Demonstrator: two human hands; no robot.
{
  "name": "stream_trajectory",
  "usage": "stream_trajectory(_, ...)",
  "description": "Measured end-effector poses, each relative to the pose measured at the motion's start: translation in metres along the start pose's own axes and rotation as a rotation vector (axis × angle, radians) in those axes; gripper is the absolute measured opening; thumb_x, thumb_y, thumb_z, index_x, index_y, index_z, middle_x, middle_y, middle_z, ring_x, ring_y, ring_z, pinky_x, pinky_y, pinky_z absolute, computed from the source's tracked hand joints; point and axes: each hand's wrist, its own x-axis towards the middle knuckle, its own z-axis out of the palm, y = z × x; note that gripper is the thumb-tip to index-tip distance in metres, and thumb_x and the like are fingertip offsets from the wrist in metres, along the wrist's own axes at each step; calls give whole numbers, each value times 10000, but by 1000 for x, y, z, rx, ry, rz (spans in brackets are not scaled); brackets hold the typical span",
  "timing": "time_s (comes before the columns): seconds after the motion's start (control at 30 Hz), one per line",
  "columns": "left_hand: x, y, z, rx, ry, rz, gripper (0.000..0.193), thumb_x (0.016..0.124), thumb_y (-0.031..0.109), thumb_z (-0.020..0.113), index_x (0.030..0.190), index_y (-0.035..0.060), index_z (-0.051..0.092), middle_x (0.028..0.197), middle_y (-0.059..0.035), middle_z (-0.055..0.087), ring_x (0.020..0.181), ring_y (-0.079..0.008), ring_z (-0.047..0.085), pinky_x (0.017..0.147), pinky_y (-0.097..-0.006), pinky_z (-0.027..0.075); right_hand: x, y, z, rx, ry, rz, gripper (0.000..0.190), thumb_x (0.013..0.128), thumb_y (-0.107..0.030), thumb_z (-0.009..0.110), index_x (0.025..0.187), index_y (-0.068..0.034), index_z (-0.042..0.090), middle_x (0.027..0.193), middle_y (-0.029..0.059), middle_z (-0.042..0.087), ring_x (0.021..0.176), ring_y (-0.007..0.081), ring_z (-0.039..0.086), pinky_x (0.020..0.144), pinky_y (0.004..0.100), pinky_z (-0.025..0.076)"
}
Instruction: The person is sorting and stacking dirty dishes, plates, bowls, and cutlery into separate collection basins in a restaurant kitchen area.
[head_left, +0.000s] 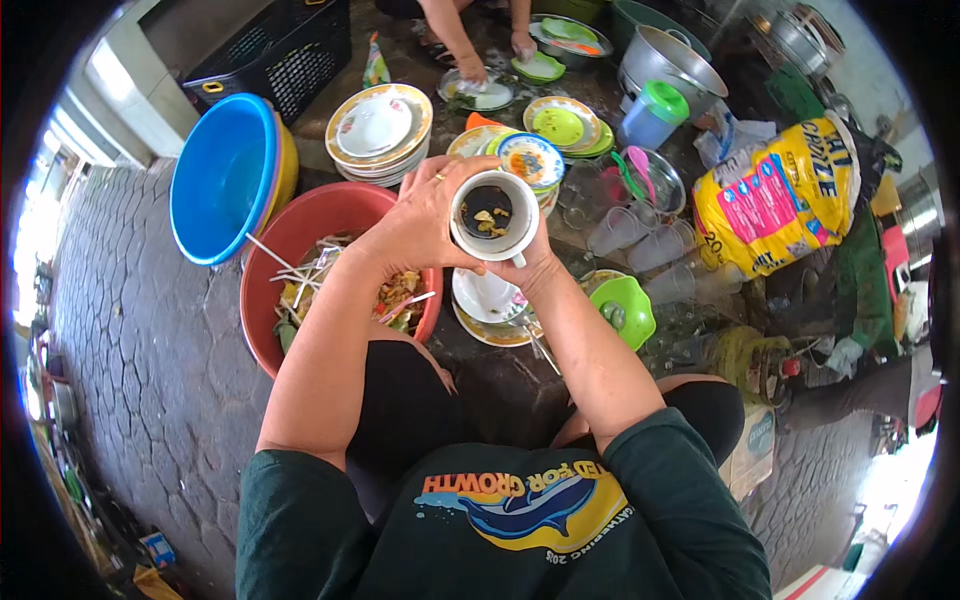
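Note:
Both hands hold a white cup (529, 226) with a small handle, lifted in front of me. Dark liquid and a few yellowish bits show inside it. My left hand (420, 217) wraps its left side, thumb low and fingers over the far rim. At the lower right, my right hand (536, 259) grips the cup, its fingers mostly hidden. Below the cup, a white bowl (480, 292) sits on a gold-rimmed plate (487, 334), with metal cutlery (544, 349) beside it. Left of them, a red basin (259, 307) contains food scraps and white straws.
Stacked plates (379, 161), a blue basin (217, 180), plastic cups (615, 229), a green bowl (634, 307) and a yellow sack (780, 195) surround the hands. Opposite, another person's hands (472, 71) work over dishes near a large metal pot (667, 64). Paving stones (150, 315) extend left.

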Motion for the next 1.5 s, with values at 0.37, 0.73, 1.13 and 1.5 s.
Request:
stream_trajectory(0.37,23,-9,7,-504,210,-116,757,546,138,805,1193,-3,440,1086,-106,564,1014,-166,536,910,-302,419,-28,-99,-43,-1537,328,43,203,791,-235,532,881,-62,590,682,47,570,536,129,534,450,299,466)
stream_trajectory(0.73,-34,-58,-42,-258,576,-203,766,581,116,815,1210,-40,406,1111,-122,558,1019,-184,543,903,-310,423,-79,21,-168,-2321,246,549,297,742,-290,573,878,-38,652,909,157,642,869,290,624,739,406,501)
stream_trajectory(1.13,-124,-52,-22,36,503,-409,811,531,140,811,1228,74,402,1156,-124,516,1075,-258,515,912,-365,424,-45,-52,34,-1685,41,-179,155,833,-162,596,860,-12,622,619,9,584,519,82,507,493,245,410)
stream_trajectory(1.5,-126,-50,-14,-154,389,-390,789,528,129,801,1207,80,402,1139,-139,498,1087,-313,473,922,-384,397,8,75,79,-2136,-119,-449,339,823,-75,445,1140,-127,554,863,180,624,808,325,605,712,436,479)
